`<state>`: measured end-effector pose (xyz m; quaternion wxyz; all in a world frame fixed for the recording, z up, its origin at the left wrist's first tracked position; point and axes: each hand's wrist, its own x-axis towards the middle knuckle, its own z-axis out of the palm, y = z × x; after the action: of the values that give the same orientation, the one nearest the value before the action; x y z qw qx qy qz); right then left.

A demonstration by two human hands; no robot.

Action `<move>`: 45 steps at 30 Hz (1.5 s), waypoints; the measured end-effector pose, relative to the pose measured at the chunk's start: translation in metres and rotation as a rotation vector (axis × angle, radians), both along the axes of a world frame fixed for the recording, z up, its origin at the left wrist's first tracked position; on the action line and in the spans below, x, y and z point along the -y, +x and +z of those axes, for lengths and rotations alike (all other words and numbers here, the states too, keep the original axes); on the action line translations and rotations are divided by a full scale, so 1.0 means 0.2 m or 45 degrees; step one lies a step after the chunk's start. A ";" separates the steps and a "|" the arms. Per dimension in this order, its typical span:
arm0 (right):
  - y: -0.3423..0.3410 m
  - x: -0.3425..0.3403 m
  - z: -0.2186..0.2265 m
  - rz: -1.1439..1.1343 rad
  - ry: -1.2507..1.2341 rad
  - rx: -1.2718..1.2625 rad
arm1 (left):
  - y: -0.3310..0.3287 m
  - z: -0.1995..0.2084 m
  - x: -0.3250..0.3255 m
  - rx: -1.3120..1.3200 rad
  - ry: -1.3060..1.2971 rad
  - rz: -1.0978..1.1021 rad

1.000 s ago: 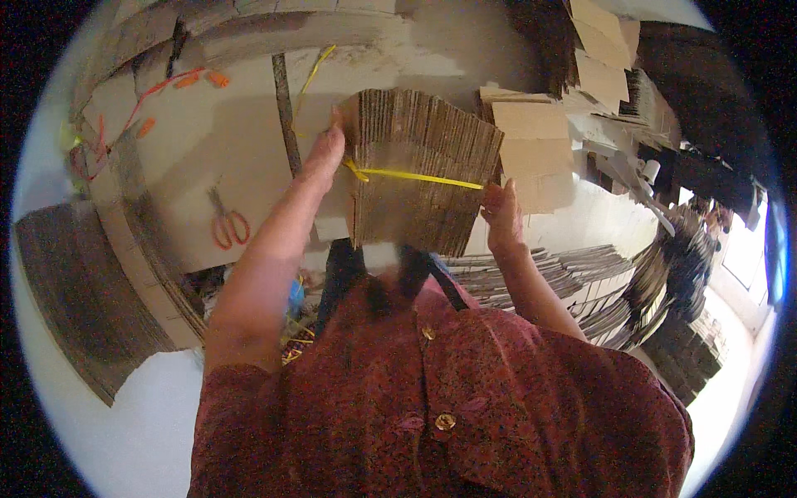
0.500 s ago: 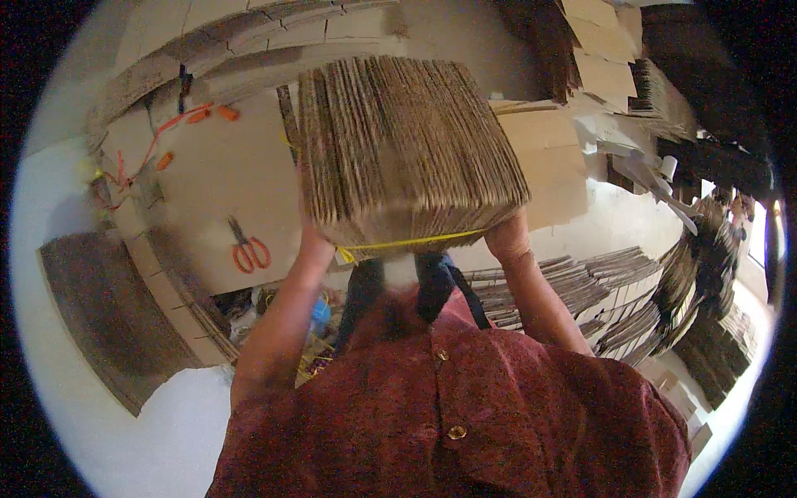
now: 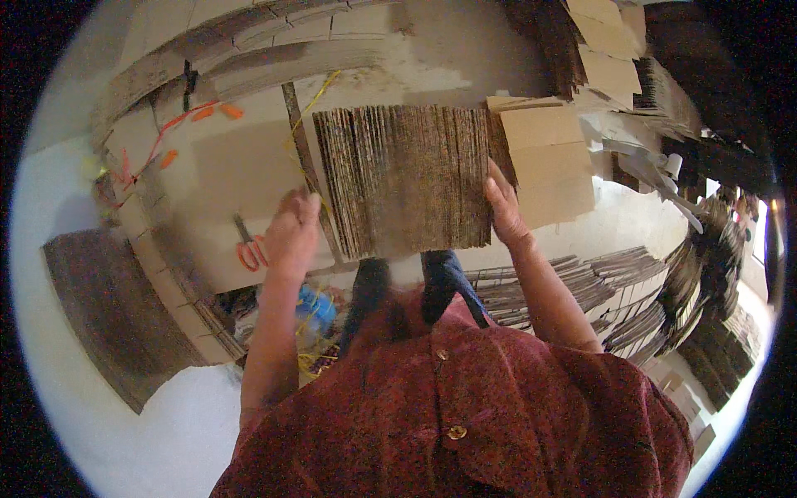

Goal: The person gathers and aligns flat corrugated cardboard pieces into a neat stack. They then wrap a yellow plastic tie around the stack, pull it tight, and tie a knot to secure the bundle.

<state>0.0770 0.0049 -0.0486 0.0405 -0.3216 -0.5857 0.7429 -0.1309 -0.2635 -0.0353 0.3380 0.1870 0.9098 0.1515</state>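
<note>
A thick stack of brown cardboard (image 3: 404,178) sits at the center of the view, between a worker's two bare hands and in front of the body, its ridged edges facing up. Whether it rests fully on the pale table (image 3: 220,170) cannot be told.

The right hand (image 3: 505,207) lies against the stack's right side, thumb stretched along the edge; some fingers are hidden, so how firmly it grips is unclear. The left hand (image 3: 293,234), blurred, stands just beside the lower left side, fingers loosely bent and pinching nothing visible; contact cannot be confirmed.

The stack looks fairly heavy as a block and stiff along its sheets, dry rather than slippery, though edges may crush and single layers may slide or fan apart. Both outer sides, low down and squeezed evenly by flat palms, seem the surest hold.

Orange-handled scissors (image 3: 250,252) lie near the left hand; a yellow strap (image 3: 320,95) trails behind the stack.
</note>
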 end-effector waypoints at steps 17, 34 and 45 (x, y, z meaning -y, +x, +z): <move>-0.18 0.08 0.29 -0.079 -0.243 0.182 | 0.21 0.13 -0.19 0.443 0.920 0.698; -0.19 0.08 0.14 -0.089 -0.306 0.159 | 0.21 0.24 -0.50 -0.552 0.279 -0.549; -0.15 0.04 0.05 -0.077 -0.414 0.202 | 0.11 0.02 -0.31 0.048 0.825 0.583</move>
<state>0.0460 -0.0029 -0.0379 -0.0361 -0.3989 -0.4493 0.7985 -0.1092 -0.2022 -0.0307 0.2357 0.0736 0.8267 0.5056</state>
